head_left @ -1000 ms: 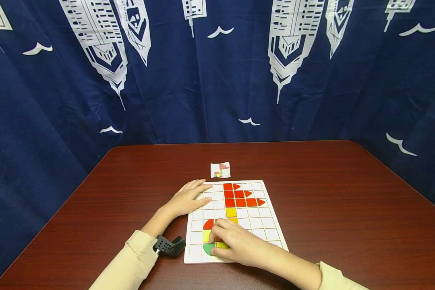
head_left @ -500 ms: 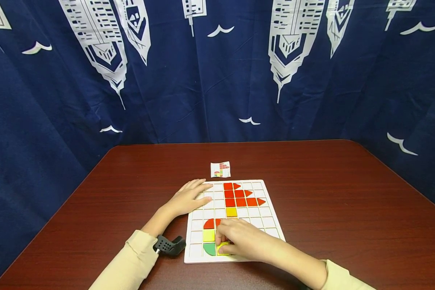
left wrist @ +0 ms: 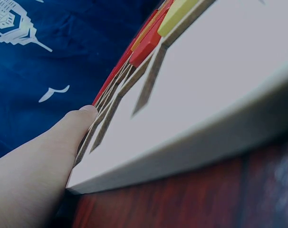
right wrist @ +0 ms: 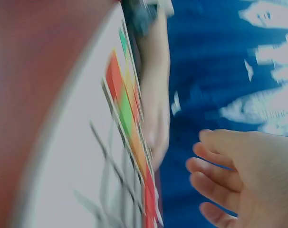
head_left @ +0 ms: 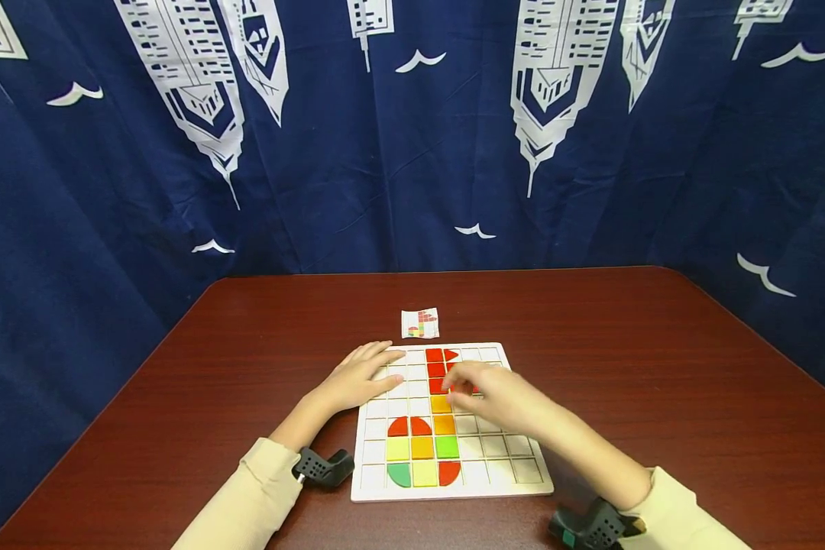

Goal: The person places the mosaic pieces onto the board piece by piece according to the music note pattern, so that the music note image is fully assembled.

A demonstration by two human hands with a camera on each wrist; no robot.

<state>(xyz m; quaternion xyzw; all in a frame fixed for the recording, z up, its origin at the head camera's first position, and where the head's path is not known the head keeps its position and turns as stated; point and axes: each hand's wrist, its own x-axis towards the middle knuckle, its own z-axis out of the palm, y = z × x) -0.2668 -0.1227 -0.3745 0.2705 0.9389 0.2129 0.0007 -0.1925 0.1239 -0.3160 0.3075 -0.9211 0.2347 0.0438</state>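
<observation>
A white gridded puzzle board (head_left: 374, 477) lies on the table with coloured tiles set in its squares. My left hand (head_left: 354, 378) rests on its upper left edge, fingers spread; its thumb (left wrist: 63, 137) touches the border in the left wrist view. My right hand (head_left: 491, 393) hovers over the upper middle, partly hiding the red tiles (head_left: 436, 370). Its fingers bend loosely and hold nothing in the right wrist view. Lower down sit red quarter-round tiles (head_left: 398, 427), a green quarter-round tile (head_left: 399, 475), a yellow square (head_left: 425, 473), a bright green square (head_left: 447, 446) and orange squares (head_left: 443, 424).
A small printed pattern card (head_left: 420, 323) lies just beyond the board on the dark red-brown table (head_left: 626, 367). A blue curtain (head_left: 419, 168) with white building prints hangs behind. Black wrist devices (head_left: 323, 467) sit at both sleeves.
My right hand has lifted off the lower tiles and moved up and away over the red ones. The lower tiles now show uncovered. My left hand stays in place.
</observation>
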